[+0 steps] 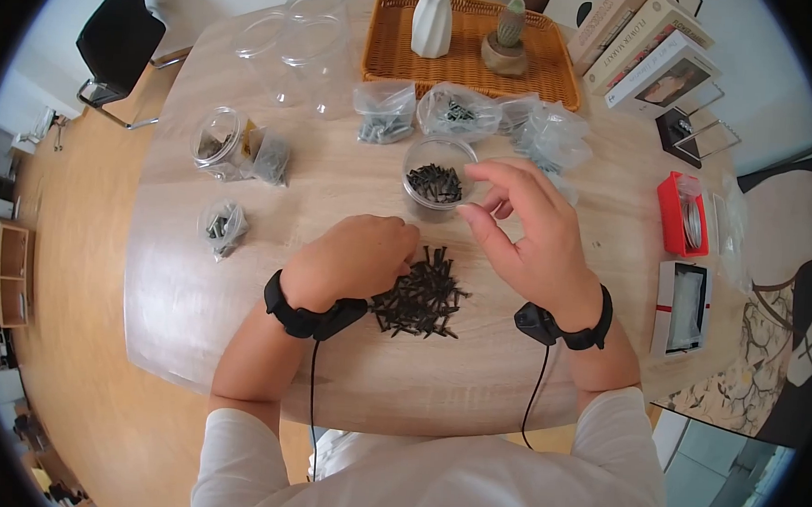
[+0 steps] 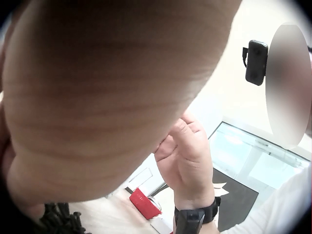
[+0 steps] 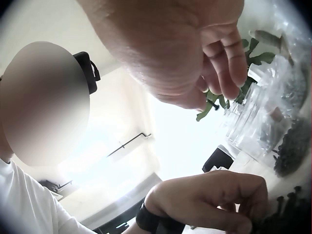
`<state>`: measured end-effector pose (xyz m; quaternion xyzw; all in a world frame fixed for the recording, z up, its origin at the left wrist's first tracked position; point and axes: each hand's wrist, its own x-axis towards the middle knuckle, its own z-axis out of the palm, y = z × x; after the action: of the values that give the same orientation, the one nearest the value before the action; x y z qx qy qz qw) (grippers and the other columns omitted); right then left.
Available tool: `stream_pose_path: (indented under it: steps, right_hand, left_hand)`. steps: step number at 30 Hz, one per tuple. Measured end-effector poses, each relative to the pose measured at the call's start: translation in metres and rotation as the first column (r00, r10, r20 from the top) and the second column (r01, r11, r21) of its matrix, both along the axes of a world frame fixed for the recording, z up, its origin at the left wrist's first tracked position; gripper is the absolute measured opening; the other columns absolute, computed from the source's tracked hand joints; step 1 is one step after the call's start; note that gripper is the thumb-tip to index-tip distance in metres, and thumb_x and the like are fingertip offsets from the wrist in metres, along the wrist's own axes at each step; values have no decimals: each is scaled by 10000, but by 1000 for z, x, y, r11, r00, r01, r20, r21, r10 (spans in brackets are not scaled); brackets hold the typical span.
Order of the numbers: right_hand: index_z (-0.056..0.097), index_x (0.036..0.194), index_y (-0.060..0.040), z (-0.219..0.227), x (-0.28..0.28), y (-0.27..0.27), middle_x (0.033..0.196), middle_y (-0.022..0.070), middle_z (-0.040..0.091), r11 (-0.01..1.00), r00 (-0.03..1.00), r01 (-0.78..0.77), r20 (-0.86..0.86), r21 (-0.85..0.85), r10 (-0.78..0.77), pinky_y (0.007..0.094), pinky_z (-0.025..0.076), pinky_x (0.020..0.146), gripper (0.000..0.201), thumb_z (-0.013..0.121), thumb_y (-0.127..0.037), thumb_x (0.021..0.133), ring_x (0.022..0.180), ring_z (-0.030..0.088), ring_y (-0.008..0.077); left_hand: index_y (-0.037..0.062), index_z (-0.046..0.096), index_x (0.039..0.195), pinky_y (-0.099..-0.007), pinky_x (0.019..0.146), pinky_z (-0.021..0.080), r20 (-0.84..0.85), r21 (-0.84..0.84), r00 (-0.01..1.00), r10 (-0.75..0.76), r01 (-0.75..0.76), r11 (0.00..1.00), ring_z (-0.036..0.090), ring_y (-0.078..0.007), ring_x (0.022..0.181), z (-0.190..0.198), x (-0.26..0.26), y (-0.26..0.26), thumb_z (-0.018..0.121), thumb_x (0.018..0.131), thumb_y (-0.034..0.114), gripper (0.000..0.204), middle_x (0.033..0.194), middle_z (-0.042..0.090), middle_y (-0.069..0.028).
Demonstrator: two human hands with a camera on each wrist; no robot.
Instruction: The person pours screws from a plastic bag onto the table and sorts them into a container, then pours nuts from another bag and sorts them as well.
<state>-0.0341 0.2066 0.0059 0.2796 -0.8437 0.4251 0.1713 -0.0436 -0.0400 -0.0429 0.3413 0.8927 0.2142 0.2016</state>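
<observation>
A heap of black screws (image 1: 422,296) lies on the table, with a round clear jar (image 1: 438,176) partly filled with similar screws beyond it. My left hand (image 1: 359,255) reaches down at the heap's left edge, fingers bent; its fingertips are hidden, and whether they pinch a screw cannot be seen. Beside the jar's right rim is my right hand (image 1: 533,229), thumb and forefinger apart. In the right wrist view, a small dark screw (image 3: 213,104) shows just past the thumb tip of the right hand (image 3: 170,53); whether it is touched is unclear.
Bags of hardware (image 1: 384,113) lie behind the jar, near a wicker tray (image 1: 376,52) bearing a vase and cactus. At left stand another jar (image 1: 218,140) and small bags; empty clear containers (image 1: 312,43) are behind. A red box (image 1: 671,214) and white box (image 1: 665,307) are at right.
</observation>
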Motion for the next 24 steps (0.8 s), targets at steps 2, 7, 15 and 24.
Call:
stream_pose_path:
  steps: [2, 7, 15, 24]
  right_hand:
    - [686, 1244, -26, -1, -1, 3, 1126, 112, 703, 997, 999, -33, 10, -65, 33, 314, 574, 699, 340, 788, 19, 923, 800, 725, 204]
    - [681, 1205, -22, -2, -2, 6, 1128, 109, 696, 999, 999, -33, 36, -44, 34, 324, 577, 711, 291, 783, 5, 933, 798, 719, 218]
    - [682, 1160, -12, -10, -5, 6, 1171, 120, 660, 979, 998, -58, -24, 195, 64, 431, 581, 858, 258, 741, -9, 909, 1022, 692, 353]
    - [680, 1158, -33, -6, -3, 3, 1163, 121, 660, 988, 999, -49, 10, 149, 48, 429, 586, 788, 252, 740, -12, 914, 950, 708, 333]
  left_hand:
    - [68, 698, 1036, -491, 875, 555, 1, 2, 1000, -6, 6, 1000, 718, -387, 1005, 1, -1, -1, 723, 936, 130, 120, 1026, 743, -131]
    - [65, 669, 1034, -492, 862, 553, 3, 34, 1000, -11, 11, 999, 718, -387, 988, 3, -2, -2, 721, 932, 128, 131, 1014, 744, -129]
    - [34, 640, 994, -507, 819, 553, -60, 58, 998, 33, -30, 998, 711, -411, 937, 11, -1, 1, 682, 916, 81, 101, 956, 739, -157]
    - [29, 647, 944, -513, 780, 557, -23, 94, 996, 86, -83, 992, 716, -432, 884, 35, -2, 3, 681, 911, 73, 65, 913, 749, -186]
